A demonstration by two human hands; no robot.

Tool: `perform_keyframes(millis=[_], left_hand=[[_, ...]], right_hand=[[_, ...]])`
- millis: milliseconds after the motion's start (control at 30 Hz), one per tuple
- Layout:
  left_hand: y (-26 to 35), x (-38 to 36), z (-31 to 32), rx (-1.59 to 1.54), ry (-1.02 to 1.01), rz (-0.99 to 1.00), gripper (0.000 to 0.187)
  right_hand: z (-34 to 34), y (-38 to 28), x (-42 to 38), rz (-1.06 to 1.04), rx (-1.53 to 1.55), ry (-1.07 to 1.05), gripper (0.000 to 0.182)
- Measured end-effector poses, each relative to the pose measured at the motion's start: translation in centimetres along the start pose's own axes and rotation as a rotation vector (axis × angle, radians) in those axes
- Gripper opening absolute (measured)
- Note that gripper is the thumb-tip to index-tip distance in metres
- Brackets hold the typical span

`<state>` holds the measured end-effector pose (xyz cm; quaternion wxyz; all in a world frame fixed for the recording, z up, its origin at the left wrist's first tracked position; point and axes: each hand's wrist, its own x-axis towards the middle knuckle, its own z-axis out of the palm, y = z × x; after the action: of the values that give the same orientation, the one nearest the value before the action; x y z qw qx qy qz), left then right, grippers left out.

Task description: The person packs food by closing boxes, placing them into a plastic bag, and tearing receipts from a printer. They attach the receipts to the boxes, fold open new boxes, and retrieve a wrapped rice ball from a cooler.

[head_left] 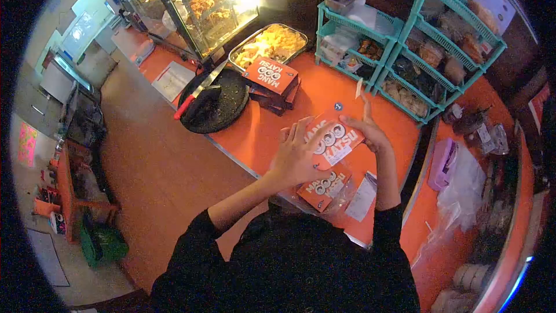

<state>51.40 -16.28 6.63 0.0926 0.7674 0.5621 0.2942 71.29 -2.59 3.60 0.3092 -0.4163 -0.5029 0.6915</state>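
Note:
An orange takeaway box (pixel 335 139) printed "MANG KATSU", with a white label on its lid, is between my hands. My left hand (pixel 292 153) is over its left side, fingers spread across the lid and thumb at the near edge. My right hand (pixel 370 130) grips the right corner with the thumb on the lid. Its index finger points up, with a small pale slip (pixel 359 88) at the tip. Just nearer to me, a second orange box (pixel 324 190) lies in a clear plastic bag, partly overlapped by the first. Beside it is a paper receipt (pixel 362 198).
Stacked orange boxes (pixel 272 75) stand farther back, beside a dark round board (pixel 217 107) with a red-handled knife (pixel 194 97). Behind them are a food tray (pixel 233 58) and a lit display case (pixel 211 6). Teal shelves (pixel 397 52) hold bagged food. A plastic bag (pixel 463 185) lies at right.

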Motion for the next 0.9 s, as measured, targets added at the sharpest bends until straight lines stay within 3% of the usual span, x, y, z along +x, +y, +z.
perform_keyframes(millis=[33, 100, 133, 200, 233, 300, 333, 433, 500, 533, 600, 633, 700, 767, 833, 900], left_hand=[[-1.5, -0.4, 1.4, -0.005, 0.004, -0.011, 0.103], [-5.7, -1.7, 5.0, -0.191, 0.314, 0.037, 0.091], [-7.3, -3.3, 6.2, -0.192, 0.320, 0.025, 0.091], [-9.7, -7.6, 8.2, 0.163, 0.156, -0.056, 0.076], [-10.3, -8.9, 9.5, 0.162, 0.157, -0.068, 0.076], [-12.0, -11.1, 11.8, 0.265, -0.104, -0.357, 0.065], [-14.0, -11.5, 13.1, 0.268, -0.100, -0.365, 0.065], [-21.8, -12.4, 17.1, 0.046, -0.172, -0.480, 0.073], [-25.8, -13.5, 18.7, -0.117, -0.348, -0.158, 0.092], [-21.8, -12.6, 13.7, -0.258, -0.414, -0.347, 0.105], [-21.2, -13.1, 11.7, -0.252, -0.472, -0.375, 0.105], [-21.2, -13.4, 11.3, -0.252, -0.534, -0.402, 0.106], [-24.2, -14.2, 14.3, -0.330, -0.526, -0.322, 0.109], [-24.0, -12.9, 13.8, -0.409, -0.510, -0.235, 0.114], [-21.9, -11.3, 11.2, -0.340, -0.707, -0.369, 0.111], [-22.3, -10.7, 12.5, -0.325, -0.597, -0.268, 0.112]], right_hand=[[-1.1, 0.3, 0.3, -0.038, -0.031, 0.034, 0.111], [-3.9, 2.9, 1.9, -0.069, -0.134, 0.106, 0.114], [-3.8, 2.8, 1.2, -0.065, -0.054, 0.108, 0.115], [-4.0, 3.7, 1.0, -0.058, 0.026, 0.106, 0.115], [-4.3, 5.3, 1.7, -0.011, 0.052, 0.081, 0.116], [-3.9, 8.3, 2.6, 0.041, 0.072, 0.044, 0.117], [-2.8, 9.7, 3.0, 0.068, 0.087, -0.031, 0.116], [1.8, 12.5, 3.3, 0.030, -0.014, -0.078, 0.117], [2.8, 13.9, 3.5, -0.035, -0.131, -0.052, 0.119], [2.9, 15.0, 4.0, -0.066, -0.101, -0.089, 0.122], [2.6, 16.3, 5.4, -0.101, -0.067, -0.128, 0.124], [2.1, 16.6, 6.3, -0.094, -0.243, -0.145, 0.126], [2.1, 17.7, 7.1, -0.085, -0.414, -0.155, 0.127], [3.1, 18.1, 7.7, -0.294, -0.580, -0.188, 0.128], [3.1, 17.3, 7.3, -0.253, -0.601, -0.194, 0.125], [3.3, 16.0, 6.8, -0.169, -0.638, -0.212, 0.121]])
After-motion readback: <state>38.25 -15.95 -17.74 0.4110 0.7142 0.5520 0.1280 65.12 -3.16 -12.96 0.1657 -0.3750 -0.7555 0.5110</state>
